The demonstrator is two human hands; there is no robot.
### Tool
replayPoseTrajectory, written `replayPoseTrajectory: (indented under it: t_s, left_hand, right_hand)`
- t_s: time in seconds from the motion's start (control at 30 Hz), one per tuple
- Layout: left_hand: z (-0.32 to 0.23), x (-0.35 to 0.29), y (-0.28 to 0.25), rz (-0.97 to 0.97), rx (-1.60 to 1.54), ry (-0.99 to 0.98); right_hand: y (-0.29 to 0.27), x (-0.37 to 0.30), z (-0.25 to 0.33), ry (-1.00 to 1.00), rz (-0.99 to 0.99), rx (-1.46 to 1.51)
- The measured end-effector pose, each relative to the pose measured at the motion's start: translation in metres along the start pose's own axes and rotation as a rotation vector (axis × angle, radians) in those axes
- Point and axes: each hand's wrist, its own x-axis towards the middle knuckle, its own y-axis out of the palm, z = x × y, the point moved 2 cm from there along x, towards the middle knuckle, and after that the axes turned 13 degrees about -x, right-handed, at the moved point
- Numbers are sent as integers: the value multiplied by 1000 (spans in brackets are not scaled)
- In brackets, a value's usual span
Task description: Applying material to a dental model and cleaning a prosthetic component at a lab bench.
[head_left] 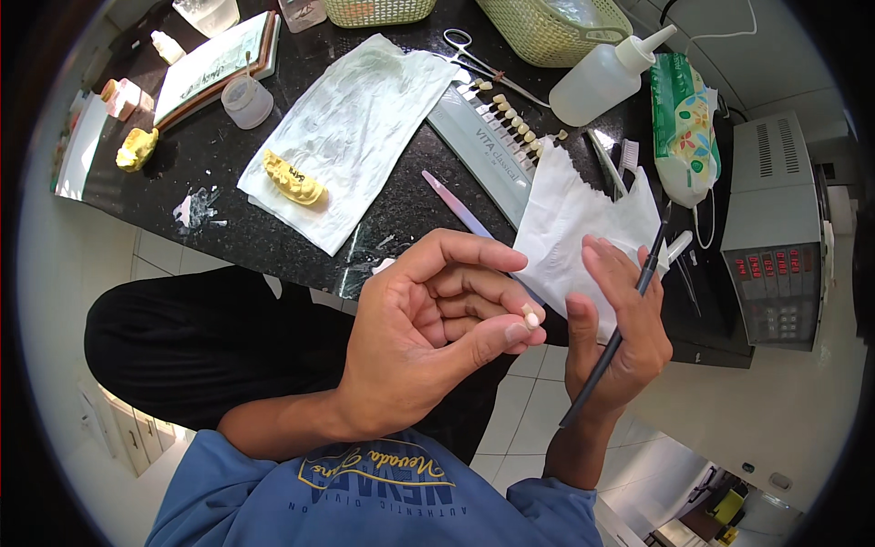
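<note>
My left hand [428,337] is closed, pinching a small whitish dental crown [530,317] between thumb and fingertips. To its right, my right hand [620,337] holds a slim black-handled brush [605,357] between its fingers. The brush slants across the palm, its thin dark tip pointing up and away. My right fingers are loosely bent, close to the crown but not touching it. Beyond them a torn white tissue [570,228] lies on the dark counter. A yellow dental model [293,180] rests on a white cloth [342,137] to the left.
A tooth shade guide [483,146] and a squeeze bottle [597,84] stand beyond my hands, near scissor-handled forceps [497,73]. A furnace-like device with a lit display [770,264] is at right, beside a green tissue pack [682,128]. The speckled counter's edge [237,258] runs in front of my legs.
</note>
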Motion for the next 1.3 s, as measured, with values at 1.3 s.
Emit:
replayPoseTrajectory:
  t_s: [1.3]
  left_hand:
    - [-14,-8,-10,205,-175,-20]
  right_hand:
    - [-12,23,36,286,318,1109]
